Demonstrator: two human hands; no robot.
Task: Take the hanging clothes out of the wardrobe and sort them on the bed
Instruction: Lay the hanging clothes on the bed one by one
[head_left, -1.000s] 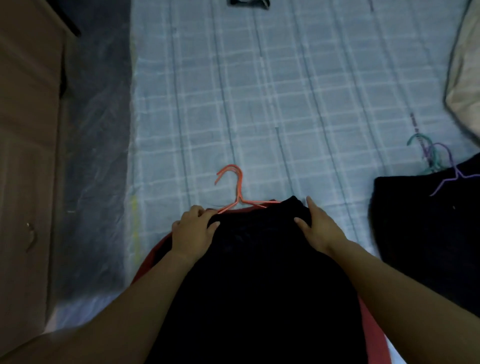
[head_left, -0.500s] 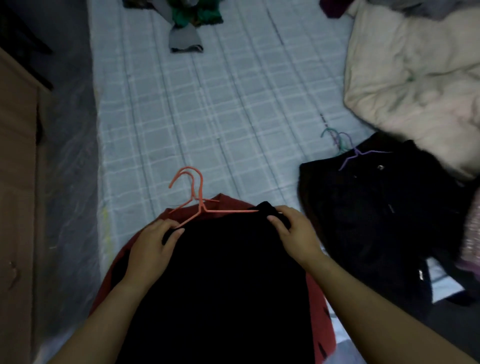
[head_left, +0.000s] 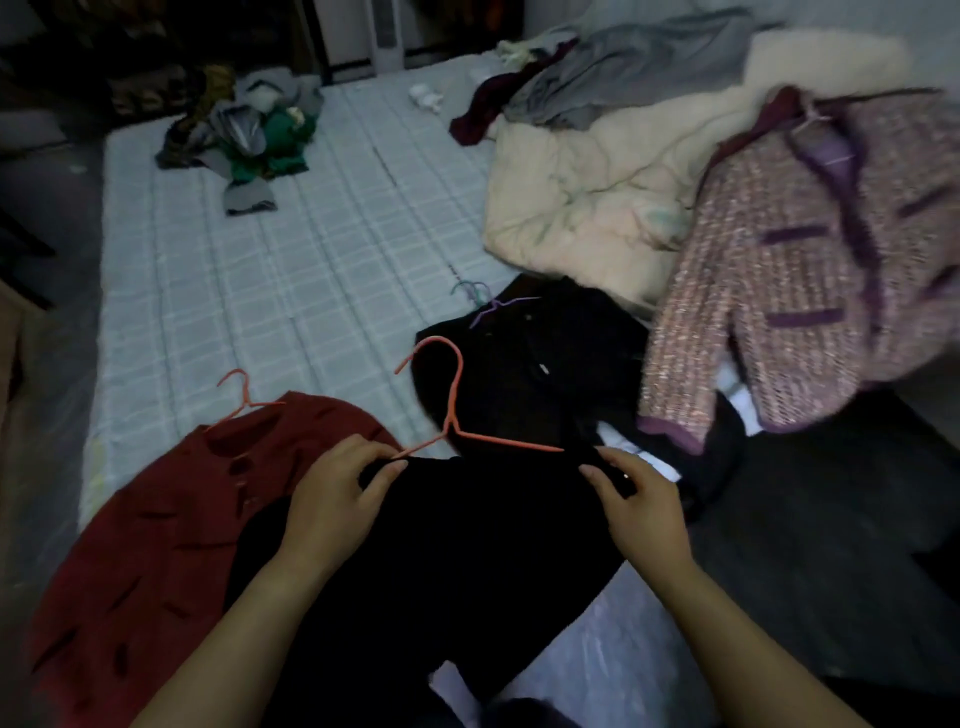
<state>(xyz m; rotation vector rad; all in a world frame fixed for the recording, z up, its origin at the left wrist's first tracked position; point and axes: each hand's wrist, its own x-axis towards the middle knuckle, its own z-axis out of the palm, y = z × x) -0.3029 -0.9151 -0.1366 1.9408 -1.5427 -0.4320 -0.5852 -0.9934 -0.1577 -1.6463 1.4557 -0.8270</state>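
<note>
A black garment (head_left: 457, 551) on an orange hanger (head_left: 453, 410) is lifted just above the near edge of the bed (head_left: 270, 291). My left hand (head_left: 337, 499) grips its left shoulder and my right hand (head_left: 639, 509) grips its right shoulder. Under and to the left of it lies a dark red garment (head_left: 171, 519) on a second orange hanger (head_left: 241, 397). A black pile (head_left: 550, 374) with purple and teal hangers (head_left: 488, 301) lies just right of the lifted hanger. A pink tweed jacket (head_left: 810, 270) is spread at the right.
A cream quilt (head_left: 587, 197) fills the bed's far right, with grey and maroon clothes (head_left: 597, 83) on top. A heap of green and grey clothes (head_left: 249, 135) sits at the far left. Dark floor runs along the left, and a dark surface lies at the lower right.
Both hands have carried the black garment and its hanger to the right, off the red garment, whose own hanger now shows. The view has tilted up, revealing the tweed jacket and far piles.
</note>
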